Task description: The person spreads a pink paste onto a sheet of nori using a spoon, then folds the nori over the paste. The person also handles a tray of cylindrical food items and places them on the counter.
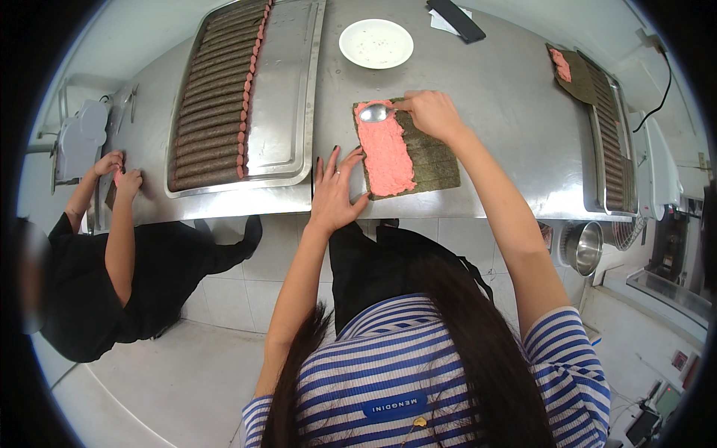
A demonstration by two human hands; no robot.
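Observation:
A dark green nori sheet (pixel 437 166) lies flat on the steel table in front of me. Pink minced paste (pixel 387 160) covers its left part in a long upright band, and the right part is bare. My right hand (pixel 432 113) is closed round the handle of a metal spoon (pixel 374 113), whose bowl rests on the paste near the far end. Spread beside the sheet's left edge, my left hand (pixel 337 196) lies with its fingers apart, the fingertips touching or close to the edge.
A metal tray (pixel 305 112) at left holds several nori rolls (pixel 213 104) with pink ends. A white bowl (pixel 376 45) and a black phone-like slab (pixel 457 20) lie beyond. At right stands another tray of rolls (pixel 614 142). A co-worker (pixel 142 276) handles something pink at far left.

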